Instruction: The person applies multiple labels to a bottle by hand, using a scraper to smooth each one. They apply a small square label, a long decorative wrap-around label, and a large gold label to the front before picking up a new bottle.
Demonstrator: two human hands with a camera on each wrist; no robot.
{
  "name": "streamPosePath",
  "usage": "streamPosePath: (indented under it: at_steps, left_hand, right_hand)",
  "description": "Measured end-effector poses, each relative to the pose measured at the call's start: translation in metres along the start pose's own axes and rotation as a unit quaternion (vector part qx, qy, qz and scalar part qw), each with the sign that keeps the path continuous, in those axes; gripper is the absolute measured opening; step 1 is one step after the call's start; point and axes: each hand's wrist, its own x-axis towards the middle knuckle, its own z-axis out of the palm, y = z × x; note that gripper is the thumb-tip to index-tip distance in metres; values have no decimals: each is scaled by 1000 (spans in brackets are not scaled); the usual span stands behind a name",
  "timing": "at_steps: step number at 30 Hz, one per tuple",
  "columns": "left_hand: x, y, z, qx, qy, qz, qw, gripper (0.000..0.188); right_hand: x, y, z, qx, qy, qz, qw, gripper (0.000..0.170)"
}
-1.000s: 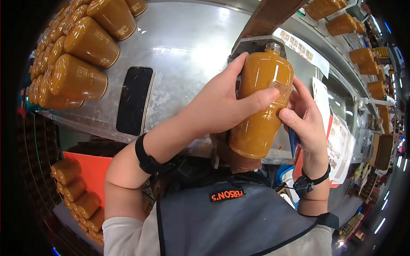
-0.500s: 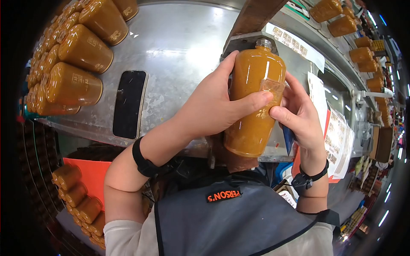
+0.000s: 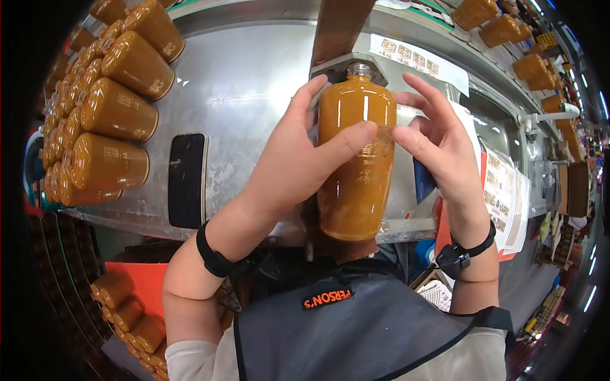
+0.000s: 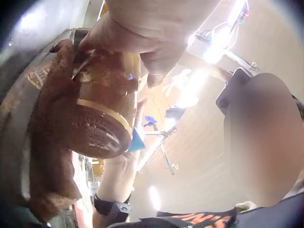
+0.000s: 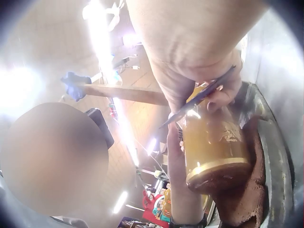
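An amber glossy bottle (image 3: 356, 190) with gold characters leans, neck away from me, on a brown padded rest (image 3: 349, 249) at the table edge. My left hand (image 3: 292, 149) grips it from the left, thumb across its front. At its right side is my right hand (image 3: 438, 136), thumb tip at a clear film (image 3: 385, 132) beside the gold characters, index finger raised off the glass. A thin blue scraper-like piece (image 3: 423, 181) is tucked in the right hand's lower fingers; in the right wrist view its blade (image 5: 204, 96) shows edge-on under the hand.
Many similar bottles (image 3: 121, 109) are grouped on the left of the metal table (image 3: 235, 76). A phone (image 3: 187, 181) lies near them. Printed decal sheets (image 3: 413, 60) are behind the bottle, and more sheets (image 3: 505, 203) lie to the right. A brown upright bar (image 3: 340, 28) rises behind the rest.
The bottle has turned so more gold characters face up, and the clear film has shifted toward its right edge. The right index finger has lifted away from the bottle. The head view has shifted.
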Motion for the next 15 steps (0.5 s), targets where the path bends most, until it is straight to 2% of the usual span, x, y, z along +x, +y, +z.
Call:
streamPosePath:
  at_steps: [6, 10, 11, 13, 15]
  left_hand:
    - [3, 4, 1, -30, 0, -4, 1000, 77]
    - [0, 4, 2, -39, 6, -25, 999, 76]
    - [-2, 1, 2, 7, 0, -1, 1000, 76]
    - [-3, 1, 3, 56, -9, 23, 998, 76]
    - [-4, 3, 4, 19, -16, 6, 1000, 77]
  right_hand:
    - [7, 2, 0, 7, -1, -6, 1000, 65]
    - [6, 2, -2, 17, -4, 45, 999, 61]
    - [4, 2, -2, 27, -8, 60, 998, 60]
    - [2, 7, 0, 33, -20, 45, 998, 60]
    - [1, 9, 3, 32, -34, 31, 998, 61]
